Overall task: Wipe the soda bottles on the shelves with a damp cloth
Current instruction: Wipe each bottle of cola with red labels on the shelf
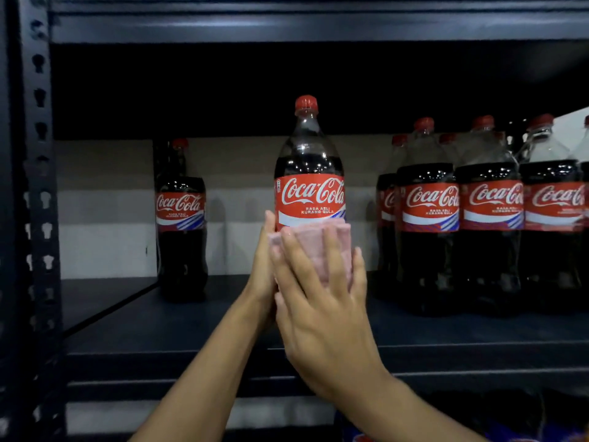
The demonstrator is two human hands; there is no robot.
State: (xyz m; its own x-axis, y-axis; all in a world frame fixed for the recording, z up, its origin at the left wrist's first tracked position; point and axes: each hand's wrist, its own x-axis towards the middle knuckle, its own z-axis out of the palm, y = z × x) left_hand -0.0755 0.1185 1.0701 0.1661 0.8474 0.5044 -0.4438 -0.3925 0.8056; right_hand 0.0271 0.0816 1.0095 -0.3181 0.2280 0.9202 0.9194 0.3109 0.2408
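Note:
A large cola bottle (308,173) with a red cap and red label is held up in front of the dark shelf (191,330). My left hand (263,269) grips its lower left side from behind. My right hand (322,301) presses a pink cloth (314,247) against the bottle's lower front, fingers spread and straight over the cloth. The bottle's bottom half is hidden by the cloth and my hands.
One cola bottle (181,218) stands alone at the back left of the shelf. Several more cola bottles (484,212) stand in rows on the right. A perforated metal upright (39,186) frames the left side, and another shelf board (318,23) runs overhead.

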